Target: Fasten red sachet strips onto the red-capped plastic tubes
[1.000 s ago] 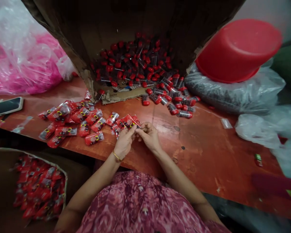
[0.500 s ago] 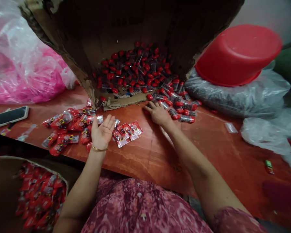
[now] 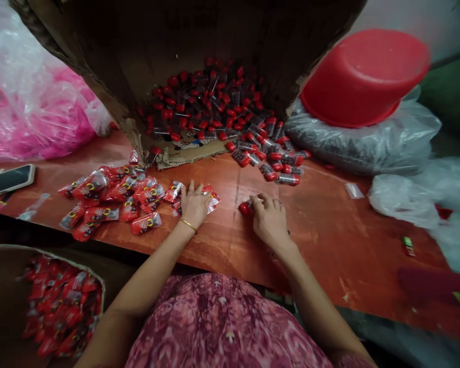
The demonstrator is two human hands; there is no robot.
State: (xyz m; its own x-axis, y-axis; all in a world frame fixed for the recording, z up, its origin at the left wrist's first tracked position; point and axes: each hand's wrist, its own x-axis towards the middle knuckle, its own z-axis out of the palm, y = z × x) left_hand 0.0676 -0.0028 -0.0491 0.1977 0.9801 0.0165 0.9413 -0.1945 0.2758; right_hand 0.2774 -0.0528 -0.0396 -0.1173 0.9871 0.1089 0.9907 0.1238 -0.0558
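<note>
My left hand (image 3: 195, 207) lies palm down, fingers stretched over a few flat red printed packets (image 3: 211, 193), which it partly covers. My right hand (image 3: 270, 222) has its fingertips closed around a small red-capped tube (image 3: 246, 208), mostly hidden by the fingers, just above the tabletop. Left of my left hand is a heap of red printed packets with contents inside (image 3: 122, 189). Many clear tubes with red caps and dark contents (image 3: 210, 107) spill out of a cardboard box (image 3: 191, 157) lying open toward me.
A phone (image 3: 7, 181) rests at the table's left side. Below it stands a carton (image 3: 99, 286) of red packets (image 3: 63, 306). An upturned red tub (image 3: 368, 76) sits on a filled plastic bag (image 3: 352, 143) at right. A pink-filled bag (image 3: 42, 112) is at left.
My left hand has turned from palm up to palm down and shifted right onto the flat packets. My right hand has come back toward me from the pile with a red-capped tube.
</note>
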